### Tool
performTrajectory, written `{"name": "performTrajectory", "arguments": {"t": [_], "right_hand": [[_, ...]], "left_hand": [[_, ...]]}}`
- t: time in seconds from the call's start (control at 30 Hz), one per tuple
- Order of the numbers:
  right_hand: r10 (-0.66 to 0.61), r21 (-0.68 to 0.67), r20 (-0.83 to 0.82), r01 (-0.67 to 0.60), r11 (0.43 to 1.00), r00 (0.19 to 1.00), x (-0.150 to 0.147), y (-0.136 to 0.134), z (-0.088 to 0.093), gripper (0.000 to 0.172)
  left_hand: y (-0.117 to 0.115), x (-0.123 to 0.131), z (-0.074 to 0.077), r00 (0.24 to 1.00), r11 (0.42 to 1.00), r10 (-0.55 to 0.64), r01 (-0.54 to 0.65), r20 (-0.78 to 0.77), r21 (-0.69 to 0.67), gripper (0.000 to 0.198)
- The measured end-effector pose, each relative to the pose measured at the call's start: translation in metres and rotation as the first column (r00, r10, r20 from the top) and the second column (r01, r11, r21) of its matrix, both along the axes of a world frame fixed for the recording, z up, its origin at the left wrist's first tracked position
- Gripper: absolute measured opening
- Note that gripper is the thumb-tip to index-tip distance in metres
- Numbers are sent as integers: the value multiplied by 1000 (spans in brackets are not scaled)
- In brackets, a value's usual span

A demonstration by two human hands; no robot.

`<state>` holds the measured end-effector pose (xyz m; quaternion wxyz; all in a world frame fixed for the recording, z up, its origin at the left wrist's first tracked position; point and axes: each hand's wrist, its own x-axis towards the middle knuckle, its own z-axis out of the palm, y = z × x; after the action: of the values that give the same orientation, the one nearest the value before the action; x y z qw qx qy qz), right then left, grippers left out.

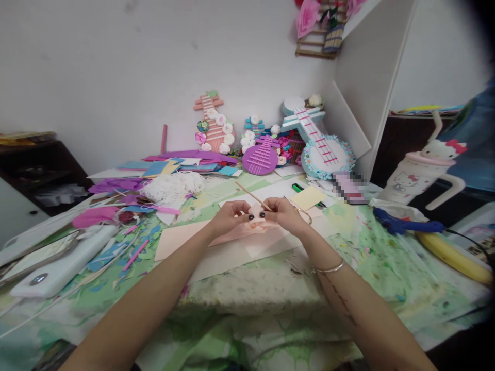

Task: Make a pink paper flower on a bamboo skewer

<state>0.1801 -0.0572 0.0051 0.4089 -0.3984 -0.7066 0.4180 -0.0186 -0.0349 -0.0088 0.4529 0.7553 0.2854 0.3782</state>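
Note:
Both hands meet over pale peach sheets (pixel 176 239) at the middle of the table. My left hand (pixel 232 219) pinches the left side of a small light-pink paper piece (pixel 256 210). On the other side, my right hand (pixel 284 214) grips the same piece along with a thin wooden stick (pixel 247 191), which points up and to the left. Dark nails show on both thumbs. Crumpled peach paper (pixel 257 226) lies just below the fingertips.
Behind stand paper-flowered instrument models, including a purple one (pixel 260 158) and a blue-white one (pixel 327 157). White shreds (pixel 174 188) and a white device (pixel 65 263) are left. A blue glue gun (pixel 406 222), a banana (pixel 452 257) and a cup (pixel 417 178) are right.

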Motion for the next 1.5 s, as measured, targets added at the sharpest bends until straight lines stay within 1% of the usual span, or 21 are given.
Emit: {"name": "performTrajectory", "arguments": {"t": [0.17, 0.27, 0.37, 0.43, 0.5, 0.57, 0.63, 0.77, 0.87, 0.97, 1.03, 1.13, 1.2, 1.37, 1.5], "right_hand": [[2, -12, 17, -2, 1000, 1000, -1, -2, 0, 21], [25, -42, 23, -24, 999, 999, -5, -4, -2, 25], [54, -24, 56, -53, 998, 997, -7, -4, -3, 28], [39, 34, 97, -42, 999, 995, -6, -4, -2, 27], [-28, 144, 164, 4, 990, 986, -3, -3, 0, 25], [-114, 279, 238, 44, 959, 964, 2, -2, 2, 26], [-172, 377, 289, 54, 925, 942, 7, -1, 4, 26], [-275, 473, 409, 56, 879, 870, 13, 3, 3, 21], [-314, 498, 465, 49, 866, 828, 13, 5, 1, 18], [-307, 506, 455, 41, 862, 836, 12, 5, -1, 16], [-280, 515, 432, 20, 857, 857, 10, 3, -1, 24], [-211, 531, 425, -54, 845, 880, 7, -1, 0, 41], [-175, 542, 428, -96, 835, 887, 6, -3, 2, 46], [-149, 569, 399, -117, 814, 905, 5, -4, 3, 43], [-127, 580, 382, -130, 804, 916, 5, -3, 2, 41]], "left_hand": [[-5, 0, 5, 999, 999, 4, -2, 41, -51, 31], [-7, 2, 5, 997, 997, 33, -28, 70, -70, 32], [-9, 5, 3, 993, 990, 63, -49, 99, -135, 33], [-9, 6, 2, 990, 981, 68, -43, 127, -190, 33], [-8, 6, 2, 986, 977, 76, -44, 149, -206, 31], [-8, 5, 2, 982, 980, 85, -52, 168, -190, 30], [-7, 4, 2, 978, 981, 91, -56, 186, -188, 28], [-6, 2, 2, 975, 971, 142, -103, 172, -216, 23], [-7, 2, 3, 978, 969, 145, -110, 151, -221, 21], [-8, 2, 4, 982, 970, 122, -87, 147, -228, 23], [-9, 3, 5, 984, 973, 109, -76, 144, -220, 25], [-12, 4, 7, 985, 975, 108, -79, 134, -208, 27], [-14, 5, 8, 984, 973, 115, -84, 136, -213, 27], [-15, 5, 10, 980, 972, 112, -72, 166, -225, 28], [-11, 4, 7, 981, 983, 113, -87, 158, -163, 24]]}}
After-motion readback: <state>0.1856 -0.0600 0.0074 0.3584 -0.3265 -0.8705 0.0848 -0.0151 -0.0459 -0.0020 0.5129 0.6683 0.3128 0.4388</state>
